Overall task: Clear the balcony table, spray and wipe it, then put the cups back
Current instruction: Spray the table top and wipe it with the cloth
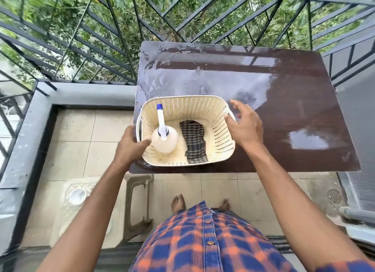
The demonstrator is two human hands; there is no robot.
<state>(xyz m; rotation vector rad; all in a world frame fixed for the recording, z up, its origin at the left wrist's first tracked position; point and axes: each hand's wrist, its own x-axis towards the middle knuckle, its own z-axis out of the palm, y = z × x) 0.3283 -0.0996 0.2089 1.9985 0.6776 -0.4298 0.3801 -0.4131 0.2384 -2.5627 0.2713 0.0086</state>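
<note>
A dark brown table stands against the balcony railing, its top wet and shiny. At its near left corner sits a cream perforated basket. Inside stand a white spray bottle with a blue-tipped nozzle and, beside it, a dark checked cloth lying flat. My left hand grips the basket's left side, thumb over the rim. My right hand hovers at the basket's right rim with fingers spread; whether it touches the rim I cannot tell.
A black metal railing runs behind and left of the table, above a grey ledge. A grey plastic stool stands under the table's near edge. A floor drain lies at right on the tiled floor.
</note>
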